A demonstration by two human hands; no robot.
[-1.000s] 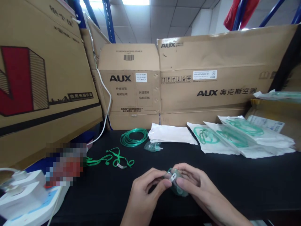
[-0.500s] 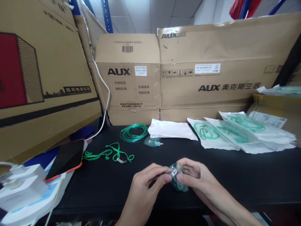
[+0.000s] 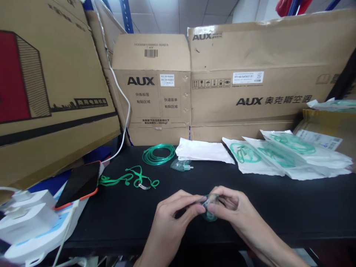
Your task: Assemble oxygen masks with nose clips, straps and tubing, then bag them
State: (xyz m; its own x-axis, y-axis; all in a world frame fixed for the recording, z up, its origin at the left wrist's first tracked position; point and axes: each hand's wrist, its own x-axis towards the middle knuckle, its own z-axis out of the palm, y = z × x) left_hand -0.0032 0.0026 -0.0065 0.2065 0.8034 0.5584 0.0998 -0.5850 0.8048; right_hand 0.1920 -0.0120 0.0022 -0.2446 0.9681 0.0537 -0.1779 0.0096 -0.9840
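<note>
Both hands meet over the black table (image 3: 278, 211) near its front edge. My left hand (image 3: 174, 211) and my right hand (image 3: 232, 209) pinch a small clear green plastic mask (image 3: 209, 214) with a metal clip on top, held between the fingertips. A green elastic strap (image 3: 130, 181) lies loose to the left. Farther back rest a coil of green tubing (image 3: 158, 154) and a small clear connector piece (image 3: 182, 165).
Sealed white packets with green tubing (image 3: 278, 155) and an empty white bag (image 3: 203, 151) lie at the back. Cardboard boxes (image 3: 222, 85) wall the table's far side and left. A phone (image 3: 79, 182) and white power adapters (image 3: 25, 218) sit at the left edge.
The camera has tilted down slightly. Both hands stay on the mask and have turned it a little, so less of it shows between the fingers.
</note>
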